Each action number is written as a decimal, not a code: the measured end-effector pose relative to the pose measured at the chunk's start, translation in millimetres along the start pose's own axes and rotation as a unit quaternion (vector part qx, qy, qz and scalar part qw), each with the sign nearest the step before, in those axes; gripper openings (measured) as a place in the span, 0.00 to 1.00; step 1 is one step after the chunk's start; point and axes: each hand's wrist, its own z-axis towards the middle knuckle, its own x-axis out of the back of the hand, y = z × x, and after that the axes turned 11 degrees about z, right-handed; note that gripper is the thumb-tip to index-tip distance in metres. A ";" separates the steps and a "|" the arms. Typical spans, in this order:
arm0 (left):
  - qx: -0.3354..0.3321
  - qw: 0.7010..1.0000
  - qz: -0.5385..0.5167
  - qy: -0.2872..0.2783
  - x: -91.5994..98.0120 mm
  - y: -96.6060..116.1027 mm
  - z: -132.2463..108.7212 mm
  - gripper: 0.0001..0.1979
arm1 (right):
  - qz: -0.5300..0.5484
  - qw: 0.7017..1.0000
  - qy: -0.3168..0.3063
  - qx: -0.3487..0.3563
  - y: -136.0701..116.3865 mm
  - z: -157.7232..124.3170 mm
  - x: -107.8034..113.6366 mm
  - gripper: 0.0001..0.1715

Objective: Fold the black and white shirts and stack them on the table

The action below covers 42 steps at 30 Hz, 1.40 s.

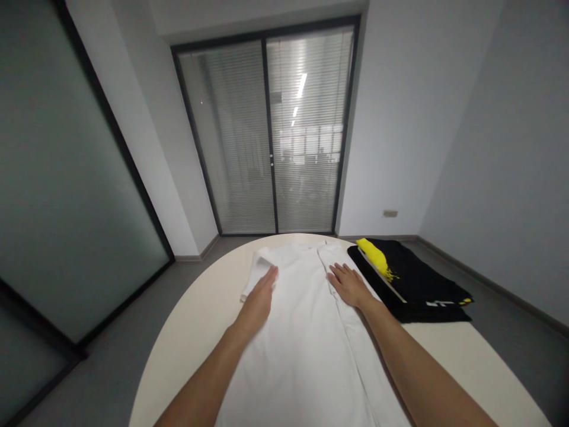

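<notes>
A white T-shirt (306, 350) lies spread on a round table, its lower end running out of the bottom of the view. Along its right side a strip is folded inward, leaving a long edge down the cloth. My right hand (349, 284) rests flat on that folded strip near the top, fingers spread. On the other side, my left hand (260, 302) touches the shirt beside the left sleeve (258, 273), which is partly turned up. The left fingers are stretched out and close together; its thumb is hidden.
A stack of folded black clothes (413, 279) with a yellow print lies at the table's right edge. The pale round tabletop (186, 338) shows left of the shirt. Beyond stand a glass door with blinds (306, 148) and a frosted glass partition (66, 166).
</notes>
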 end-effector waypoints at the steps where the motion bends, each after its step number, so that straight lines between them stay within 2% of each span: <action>1: -0.058 0.997 0.041 -0.038 -4.6 1.7 -3.3 0.29 | 0.000 1.000 0.000 0.002 0.2 0.0 -0.3 0.36; 3: -0.148 0.977 0.126 -0.084 -6.8 1.3 -9.0 0.33 | 0.001 1.000 0.002 0.007 0.3 -0.4 -0.5 0.35; 5: -0.154 0.967 0.188 -0.078 -0.6 -2.2 -13.0 0.34 | 0.005 1.000 0.009 0.013 -0.3 -1.4 0.4 0.35; 8: -0.124 0.963 0.232 -0.063 15.6 -11.5 -17.1 0.33 | 0.005 0.999 0.035 0.034 -3.9 -3.3 5.5 0.32; 11: -0.069 0.963 0.249 -0.083 29.0 -23.4 -20.2 0.34 | -0.002 0.995 0.065 0.077 -15.9 -5.7 14.7 0.27; 14: -0.008 0.963 0.252 -0.097 35.5 -32.5 -21.7 0.34 | 0.007 0.994 0.048 0.094 -39.4 -8.4 21.9 0.23; 19: 0.054 0.963 0.256 -0.065 39.0 -35.3 -19.7 0.21 | 0.019 0.999 -0.010 0.037 -88.3 0.0 15.6 0.19; 23: 0.115 0.955 0.269 -0.056 40.0 -37.0 -17.9 0.14 | 0.022 1.000 -0.003 -0.005 -116.4 21.6 1.2 0.20; 26: 0.134 0.950 0.274 -0.061 39.5 -39.9 -16.8 0.10 | 0.037 0.999 0.009 -0.031 -128.6 34.3 -10.0 0.20; 31: 0.132 0.951 0.271 -0.070 37.7 -40.2 -15.2 0.06 | 0.085 0.994 0.041 -0.048 -132.2 45.9 -21.7 0.14; 37: 0.115 0.949 0.281 -0.083 36.8 -35.6 -14.9 0.08 | 0.153 0.980 0.104 -0.075 -115.1 56.2 -24.2 0.22; 42: 0.115 0.944 0.296 -0.087 34.9 -31.0 -15.4 0.08 | 0.181 0.980 0.081 -0.005 -109.7 51.1 -32.2 0.20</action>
